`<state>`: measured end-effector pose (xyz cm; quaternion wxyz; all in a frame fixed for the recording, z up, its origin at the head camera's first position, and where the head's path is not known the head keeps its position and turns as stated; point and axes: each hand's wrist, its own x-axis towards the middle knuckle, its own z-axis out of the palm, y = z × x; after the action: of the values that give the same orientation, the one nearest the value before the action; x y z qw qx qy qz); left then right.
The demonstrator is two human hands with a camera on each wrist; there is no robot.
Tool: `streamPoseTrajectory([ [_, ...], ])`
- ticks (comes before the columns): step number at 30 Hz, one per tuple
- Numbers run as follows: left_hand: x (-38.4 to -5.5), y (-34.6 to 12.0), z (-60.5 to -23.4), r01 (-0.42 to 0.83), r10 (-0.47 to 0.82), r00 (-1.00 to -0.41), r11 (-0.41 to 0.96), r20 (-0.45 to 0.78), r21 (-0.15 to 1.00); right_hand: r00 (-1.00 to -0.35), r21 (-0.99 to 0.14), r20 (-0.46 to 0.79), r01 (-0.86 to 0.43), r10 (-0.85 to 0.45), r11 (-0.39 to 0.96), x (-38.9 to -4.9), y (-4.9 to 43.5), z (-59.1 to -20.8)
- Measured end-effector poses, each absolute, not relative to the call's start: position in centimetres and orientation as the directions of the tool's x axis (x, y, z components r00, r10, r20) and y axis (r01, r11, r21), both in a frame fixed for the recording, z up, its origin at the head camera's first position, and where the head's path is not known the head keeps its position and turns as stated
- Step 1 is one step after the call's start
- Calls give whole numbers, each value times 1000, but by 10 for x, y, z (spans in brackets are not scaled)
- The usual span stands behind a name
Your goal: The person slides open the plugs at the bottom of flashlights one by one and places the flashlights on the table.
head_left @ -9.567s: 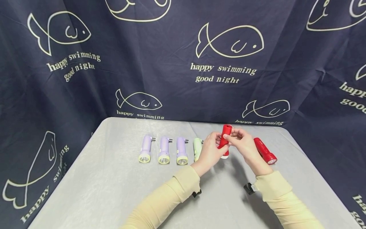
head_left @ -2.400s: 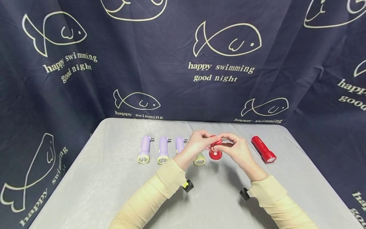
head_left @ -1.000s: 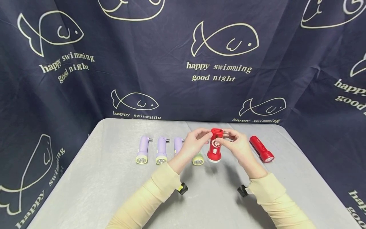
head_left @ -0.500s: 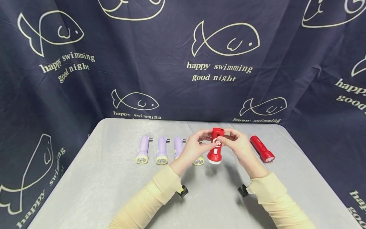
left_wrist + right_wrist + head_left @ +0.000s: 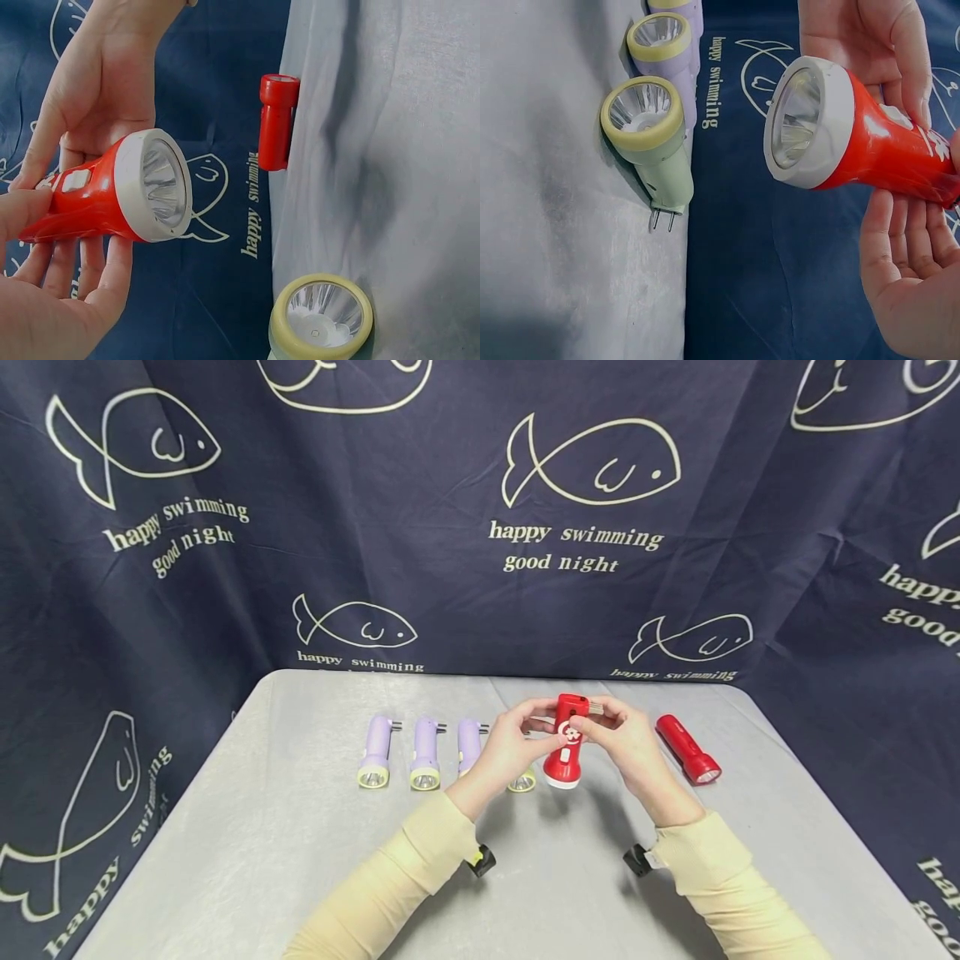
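Observation:
Both hands hold a red flashlight above the table, its white-rimmed lens end pointing down toward me. A white switch and a white flower print show on its body, and metal plug prongs stick out to the right near its top. My left hand grips the body from the left, thumb on the front and fingers behind. My right hand pinches the upper part from the right, thumb on the print. In the right wrist view, several right fingers lie along the underside of the flashlight.
Three purple flashlights with prongs out stand in a row at left. A green flashlight, prongs out, lies partly behind my left hand. Another red flashlight lies at right on the grey table; a navy curtain hangs behind.
Since the earliest frame, the red flashlight has been turned, its prongs now showing, and shifted left. Over the last second, my left thumb has slid lower on the body; afterwards the hands barely move.

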<state>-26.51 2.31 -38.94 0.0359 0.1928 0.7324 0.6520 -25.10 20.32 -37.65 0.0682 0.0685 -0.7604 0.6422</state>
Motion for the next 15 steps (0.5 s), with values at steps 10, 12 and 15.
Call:
streamPoseTrajectory([
  [10,-271,25,-389,221,307,-931,49,195,974,-970,-950,233,-241,-64,196,-252,204,-381],
  [12,-272,25,-387,214,307,-933,44,190,976,-970,-949,235,-243,-64,202,-252,205,-381],
  [15,-274,25,-384,202,301,-935,28,185,979,-971,-947,229,-237,-61,216,-252,205,-383],
])
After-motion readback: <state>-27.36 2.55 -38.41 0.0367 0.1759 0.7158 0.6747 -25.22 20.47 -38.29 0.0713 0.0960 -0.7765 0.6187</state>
